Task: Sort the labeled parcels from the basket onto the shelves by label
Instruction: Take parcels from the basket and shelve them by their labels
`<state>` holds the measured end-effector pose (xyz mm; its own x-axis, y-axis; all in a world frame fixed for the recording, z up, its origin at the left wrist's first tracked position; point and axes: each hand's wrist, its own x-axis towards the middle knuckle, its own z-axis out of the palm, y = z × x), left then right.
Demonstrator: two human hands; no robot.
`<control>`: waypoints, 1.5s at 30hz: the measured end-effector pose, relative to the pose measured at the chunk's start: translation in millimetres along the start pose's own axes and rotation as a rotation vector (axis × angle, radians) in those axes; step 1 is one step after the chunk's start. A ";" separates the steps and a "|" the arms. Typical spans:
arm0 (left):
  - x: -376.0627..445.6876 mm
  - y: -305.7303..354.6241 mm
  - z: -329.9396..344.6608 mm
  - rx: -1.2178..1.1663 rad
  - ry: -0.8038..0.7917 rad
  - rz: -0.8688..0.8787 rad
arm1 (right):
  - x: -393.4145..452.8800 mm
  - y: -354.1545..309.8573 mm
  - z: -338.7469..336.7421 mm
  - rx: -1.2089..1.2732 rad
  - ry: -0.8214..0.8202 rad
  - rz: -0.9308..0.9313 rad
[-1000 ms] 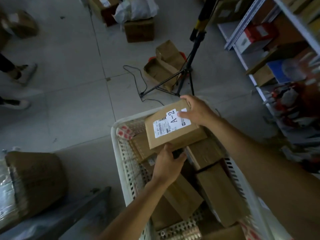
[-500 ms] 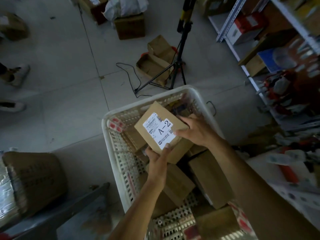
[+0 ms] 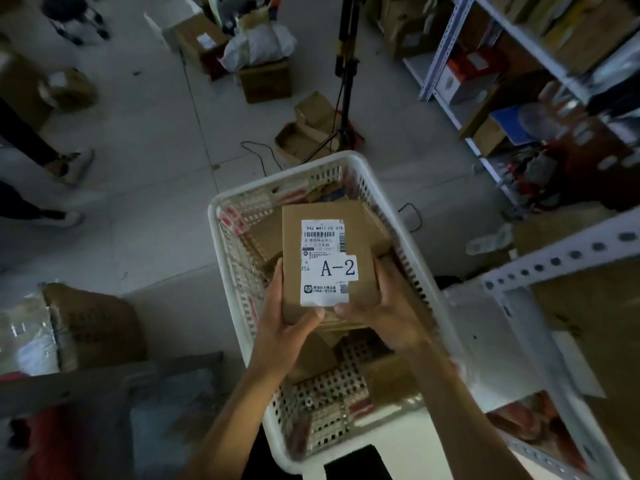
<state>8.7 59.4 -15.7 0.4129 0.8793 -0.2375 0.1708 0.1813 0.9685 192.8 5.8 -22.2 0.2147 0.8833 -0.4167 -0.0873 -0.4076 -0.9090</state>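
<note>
A brown cardboard parcel (image 3: pixel 360 230) with a white label reading A-2 is held above the white plastic basket (image 3: pixel 431 282), label facing up. My left hand (image 3: pixel 287 320) grips its near left corner, and my right hand (image 3: pixel 384 310) grips its near right side. Several more brown parcels (image 3: pixel 263 237) lie in the basket below, partly hidden by the held one. White metal shelves (image 3: pixel 446 60) with boxes stand at the upper right, and another white shelf post (image 3: pixel 554 261) crosses the right side.
A black tripod (image 3: pixel 343 98) with a cable stands just beyond the basket beside open cardboard boxes (image 3: pixel 308 133). More boxes and a white bag (image 3: pixel 259 46) sit at the back. A person's legs and shoes (image 3: pixel 69 164) are at the left. A wrapped brown bundle (image 3: pixel 86 327) lies lower left.
The parcel has turned so its label reads upright and come closer to me. Both hands have shifted to its near end. The view has tilted, showing more of the basket.
</note>
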 end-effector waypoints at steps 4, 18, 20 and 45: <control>-35.4 22.4 -5.2 0.006 -0.052 -0.017 | -50.6 -10.8 7.2 -0.117 0.090 -0.103; -134.3 44.1 -31.2 0.106 -0.587 0.153 | -225.7 26.6 82.5 0.242 0.402 -0.310; -150.2 40.8 -31.0 0.103 -0.670 0.142 | -251.9 36.7 91.2 0.269 0.433 -0.333; -420.4 32.0 232.9 0.234 -1.529 0.303 | -623.6 162.3 41.4 0.355 1.389 -0.302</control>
<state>49.0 -407.1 97.5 0.9086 -0.4164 -0.0334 -0.0132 -0.1085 0.9940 4.5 -601.6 89.7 0.9945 -0.0889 -0.0561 -0.0556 0.0076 -0.9984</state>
